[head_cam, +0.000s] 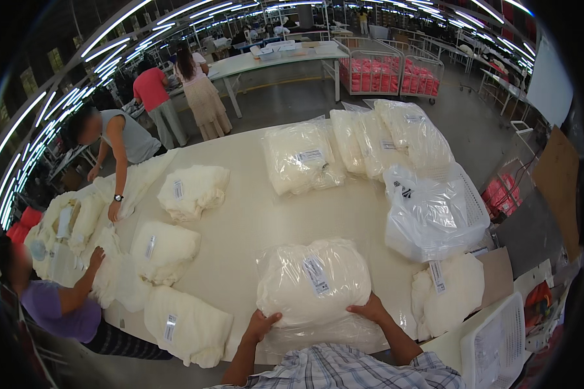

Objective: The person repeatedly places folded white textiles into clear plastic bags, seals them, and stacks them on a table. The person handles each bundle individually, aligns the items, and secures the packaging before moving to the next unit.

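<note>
A folded cream garment bundle in a clear plastic bag [316, 282] lies on the pale table [243, 209] before me, with a printed label on top. My left hand [261, 325] grips its lower left corner, thumb on top. At the lower right corner my right hand [370, 309] holds the bag's edge in the same way. Loose plastic film spreads between my hands and my shirt. To the right lies a cream folded garment [450, 291] with a label; to the left is another labelled cream bundle [187, 326].
Bagged cream bundles [297, 158] stand along the far edge. A white perforated basket [474, 204] holds clear plastic bags [426, 214] at the right. Two co-workers handle cream cloth [109, 272] at the left. Another white basket [494, 335] stands at the lower right.
</note>
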`<action>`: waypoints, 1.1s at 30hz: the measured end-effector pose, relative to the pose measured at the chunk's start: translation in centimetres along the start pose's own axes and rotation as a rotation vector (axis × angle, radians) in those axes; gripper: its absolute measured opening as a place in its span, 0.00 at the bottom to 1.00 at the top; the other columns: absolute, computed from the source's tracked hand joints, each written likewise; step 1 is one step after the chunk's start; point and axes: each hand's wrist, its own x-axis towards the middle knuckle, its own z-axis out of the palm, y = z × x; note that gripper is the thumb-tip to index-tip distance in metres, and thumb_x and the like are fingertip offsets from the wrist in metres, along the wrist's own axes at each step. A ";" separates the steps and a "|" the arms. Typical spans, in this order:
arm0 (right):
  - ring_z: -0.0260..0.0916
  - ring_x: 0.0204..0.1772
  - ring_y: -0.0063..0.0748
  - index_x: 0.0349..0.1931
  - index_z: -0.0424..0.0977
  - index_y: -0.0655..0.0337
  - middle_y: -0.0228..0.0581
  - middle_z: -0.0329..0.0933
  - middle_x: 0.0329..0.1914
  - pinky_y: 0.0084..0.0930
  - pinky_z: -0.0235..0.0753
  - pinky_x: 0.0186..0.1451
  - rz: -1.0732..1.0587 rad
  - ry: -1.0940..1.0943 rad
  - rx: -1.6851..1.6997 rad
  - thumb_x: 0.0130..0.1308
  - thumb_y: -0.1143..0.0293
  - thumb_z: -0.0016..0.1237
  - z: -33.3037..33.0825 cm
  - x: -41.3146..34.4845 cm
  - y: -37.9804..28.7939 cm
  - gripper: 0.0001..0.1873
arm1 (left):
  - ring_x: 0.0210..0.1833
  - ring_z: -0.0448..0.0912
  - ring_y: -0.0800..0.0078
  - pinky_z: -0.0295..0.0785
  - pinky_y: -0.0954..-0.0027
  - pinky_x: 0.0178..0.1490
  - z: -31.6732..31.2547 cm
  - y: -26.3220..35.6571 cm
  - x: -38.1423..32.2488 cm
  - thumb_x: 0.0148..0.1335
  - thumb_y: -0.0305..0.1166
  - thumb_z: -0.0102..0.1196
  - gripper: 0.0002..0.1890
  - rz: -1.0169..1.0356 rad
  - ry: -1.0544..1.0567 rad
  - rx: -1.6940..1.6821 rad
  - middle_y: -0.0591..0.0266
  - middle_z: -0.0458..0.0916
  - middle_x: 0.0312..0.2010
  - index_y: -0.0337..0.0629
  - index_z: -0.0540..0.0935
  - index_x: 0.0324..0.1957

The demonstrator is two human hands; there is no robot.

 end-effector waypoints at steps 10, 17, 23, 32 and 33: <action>0.80 0.45 0.44 0.49 0.72 0.68 0.51 0.81 0.40 0.35 0.76 0.49 0.024 0.219 -0.343 0.49 0.48 0.66 -0.3 3.1 -0.5 0.36 | 0.44 0.80 0.68 0.74 0.66 0.48 0.0 1.2 4.7 0.64 0.43 0.61 0.26 0.192 0.260 0.156 0.56 0.82 0.44 0.33 0.74 0.56; 0.70 0.64 0.49 0.74 0.40 0.64 0.58 0.67 0.65 0.34 0.68 0.65 -0.061 0.333 -0.083 0.52 0.51 0.65 1.5 3.9 -0.7 0.59 | 0.45 0.80 0.66 0.75 0.68 0.48 -0.2 -0.1 6.6 0.64 0.40 0.61 0.22 -0.061 0.203 -0.034 0.53 0.81 0.46 0.32 0.76 0.52; 0.62 0.70 0.47 0.73 0.45 0.66 0.57 0.61 0.69 0.35 0.62 0.70 -0.095 0.130 0.037 0.57 0.56 0.63 3.9 4.7 -1.3 0.51 | 0.47 0.79 0.66 0.75 0.67 0.50 -0.2 5.0 4.4 0.66 0.35 0.58 0.21 0.278 0.207 -0.592 0.54 0.80 0.48 0.30 0.74 0.54; 0.75 0.43 0.34 0.70 0.50 0.64 0.47 0.76 0.45 0.31 0.76 0.41 -0.003 -0.179 0.295 0.66 0.58 0.54 17.4 2.9 -6.6 0.39 | 0.28 0.73 0.82 0.70 0.76 0.32 3.8 25.7 -0.9 0.67 0.32 0.55 0.08 0.681 -0.080 -0.207 0.71 0.77 0.29 0.38 0.77 0.39; 0.76 0.36 0.34 0.69 0.50 0.67 0.47 0.77 0.39 0.31 0.76 0.32 -0.003 -0.164 0.291 0.68 0.57 0.51 19.1 2.2 -7.4 0.38 | 0.21 0.66 0.86 0.62 0.77 0.22 5.3 26.7 -0.4 0.67 0.33 0.54 0.09 0.656 -0.079 -0.015 0.76 0.70 0.22 0.42 0.73 0.31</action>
